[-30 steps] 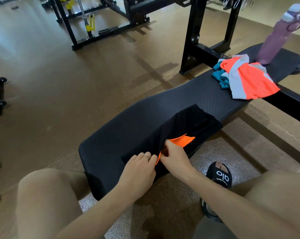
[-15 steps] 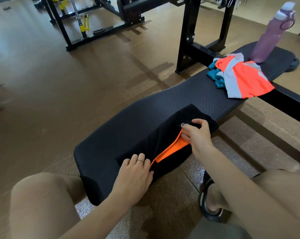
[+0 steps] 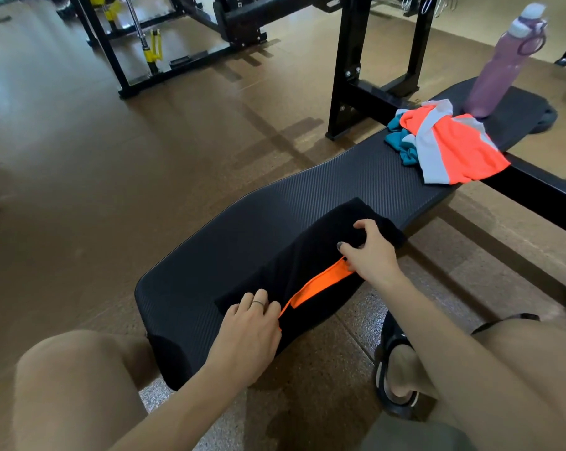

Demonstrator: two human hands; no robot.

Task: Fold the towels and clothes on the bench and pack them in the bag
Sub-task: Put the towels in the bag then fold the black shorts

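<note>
- One padded worktop [image 3: 324,203], long and black with a fine ribbed texture and rounded ends, runs from the near centre toward the upper right.
- One black garment [image 3: 310,255], soft matte fabric with a bright orange strip [image 3: 317,284] along its seam, lies flat on the near end of the worktop, its lower edge draping over the worktop's near side.
- Two bare hands rest on this garment.
- The left hand [image 3: 249,327] lies at the garment's near end beside the orange strip, fingers fairly straight and pressing the cloth down; one thin ring shows on a finger.
- The right hand [image 3: 369,252] sits at the garment's far end, its fingers [image 3: 363,226] curled and pinching a fold of the black fabric.
- One loose pile lies farther along the worktop from the black garment: an orange and grey garment [image 3: 454,148], smooth and crumpled, on top of a teal cloth [image 3: 397,138].
- One tall mauve bottle [image 3: 502,63] with a pale cap and a loop handle stands upright at the worktop's far end, just beyond the pile.
- One black sandal [image 3: 392,372] is on a foot on the speckled floor, below the worktop's near side.
</note>
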